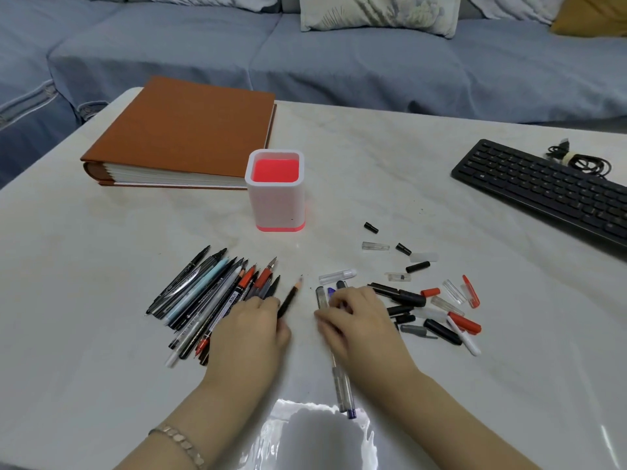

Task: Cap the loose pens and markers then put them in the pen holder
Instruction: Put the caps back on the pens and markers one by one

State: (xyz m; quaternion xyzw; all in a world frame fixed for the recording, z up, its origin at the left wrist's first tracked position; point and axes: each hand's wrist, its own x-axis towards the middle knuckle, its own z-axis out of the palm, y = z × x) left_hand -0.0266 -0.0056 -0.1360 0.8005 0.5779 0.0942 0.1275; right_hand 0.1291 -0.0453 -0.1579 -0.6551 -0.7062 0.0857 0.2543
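A: Edges and open room?

B: The table [390,171] is seen w/ its far edge along a blue sofa [339,69]. The far-left corner is taken by a brown album [183,130]. The right edge is taken by a black keyboard [543,188], w/ a coiled cable [576,159] behind it. A bare strip of surface is left betw. the pen holder [275,189] and the hands.

A: Holder?

B: It's stood upright approx. mid-table, just beside the album's near-right corner, well apart from both hands (red inside, nothing seen in it).

A: Pens vs. grip?

B: The uncapped pens [210,293] are fanned left of centre, toward the near edge. The left hand [251,330] is laid palm-down on the fan's right end, fingers loosely bent, nothing clasped. A pencil [290,298] lies just beside its thumb. The caps [437,310] are scattered right of centre. The right hand [353,317] is laid at their left fringe over a clear pen [341,388] that runs toward the near edge. That hand is blurred, so whether the pen is gripped can't be told.
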